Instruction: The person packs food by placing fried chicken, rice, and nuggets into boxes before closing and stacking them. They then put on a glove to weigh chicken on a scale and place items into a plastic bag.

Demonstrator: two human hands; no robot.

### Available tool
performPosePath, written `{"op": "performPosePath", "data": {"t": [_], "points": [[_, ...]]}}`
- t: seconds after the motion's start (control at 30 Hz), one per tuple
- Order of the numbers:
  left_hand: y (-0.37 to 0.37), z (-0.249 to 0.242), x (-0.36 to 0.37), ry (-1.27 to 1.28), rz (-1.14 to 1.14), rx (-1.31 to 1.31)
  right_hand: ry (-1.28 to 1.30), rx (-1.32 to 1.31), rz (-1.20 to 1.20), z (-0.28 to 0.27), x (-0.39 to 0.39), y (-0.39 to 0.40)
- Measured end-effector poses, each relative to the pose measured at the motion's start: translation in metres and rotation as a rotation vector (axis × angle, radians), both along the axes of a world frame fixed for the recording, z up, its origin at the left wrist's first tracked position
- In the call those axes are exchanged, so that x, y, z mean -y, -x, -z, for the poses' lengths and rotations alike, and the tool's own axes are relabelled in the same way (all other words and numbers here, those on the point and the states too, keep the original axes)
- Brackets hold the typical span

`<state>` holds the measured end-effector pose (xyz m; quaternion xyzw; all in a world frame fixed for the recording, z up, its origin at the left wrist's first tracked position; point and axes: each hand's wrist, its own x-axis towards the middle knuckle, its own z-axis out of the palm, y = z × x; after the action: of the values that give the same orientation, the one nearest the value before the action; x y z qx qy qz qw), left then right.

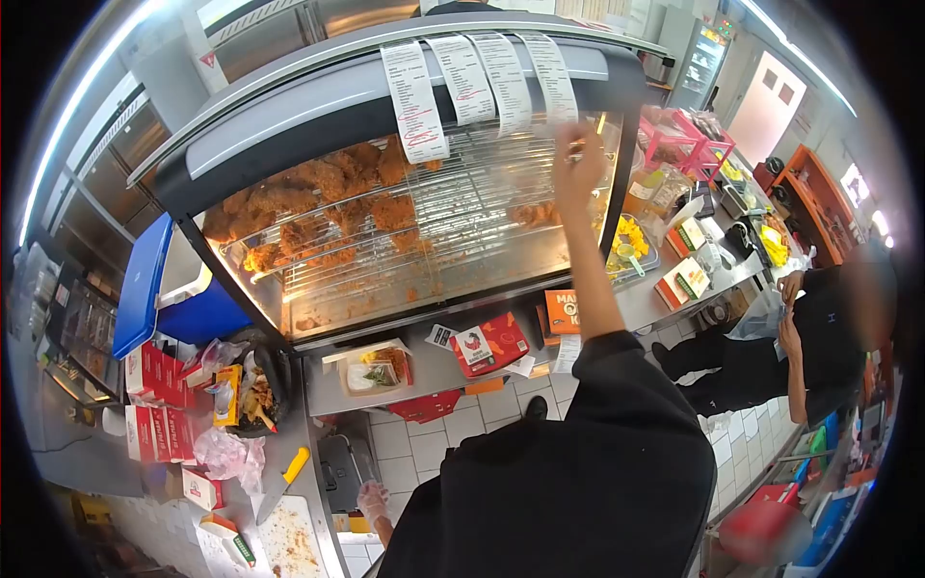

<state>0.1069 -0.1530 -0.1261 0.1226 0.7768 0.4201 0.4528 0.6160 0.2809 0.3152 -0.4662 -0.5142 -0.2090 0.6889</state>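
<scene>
My right hand [581,164] is raised in front of the glass of the heated display case [385,87], just below the rightmost of several paper receipts [547,72] hanging from its top edge. Its fingers look bent but are smeared by motion. Low at my side is my left hand [373,503], in a clear plastic glove, fingers loosely apart and nothing in them. Fried chicken pieces [318,193] lie on wire racks behind the glass. On the counter under the case are a red printed box [489,345], an orange box [562,313] and an open food box [376,369].
At left stand a blue cooler [207,303], stacked red cartons [159,433] and a black bowl [260,385]. A yellow-handled knife [284,482] lies by a stained white cutting board [294,539]. A person in black [819,318] at right handles a clear bag.
</scene>
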Motion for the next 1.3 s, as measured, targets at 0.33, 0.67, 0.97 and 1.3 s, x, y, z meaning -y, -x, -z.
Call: {"op": "performPosePath", "data": {"t": [0.33,0.67,0.97,1.3], "points": [[-0.019,0.031,-0.036,-0.264,0.417,-0.446,0.146,-0.156,-0.394,-0.055,-0.023,-0.033],[-0.099,-0.002,0.024,0.046,-0.059,0.110,0.520,1.170,-1.444,0.171,0.148,0.291],[-0.130,0.029,0.141,0.188,-0.371,0.269,1.235,1.135,-0.608,0.295,0.075,0.299],[-0.220,0.015,0.262,0.286,-0.655,0.377,0.843,0.766,-1.061,0.247,0.182,0.298]]}}
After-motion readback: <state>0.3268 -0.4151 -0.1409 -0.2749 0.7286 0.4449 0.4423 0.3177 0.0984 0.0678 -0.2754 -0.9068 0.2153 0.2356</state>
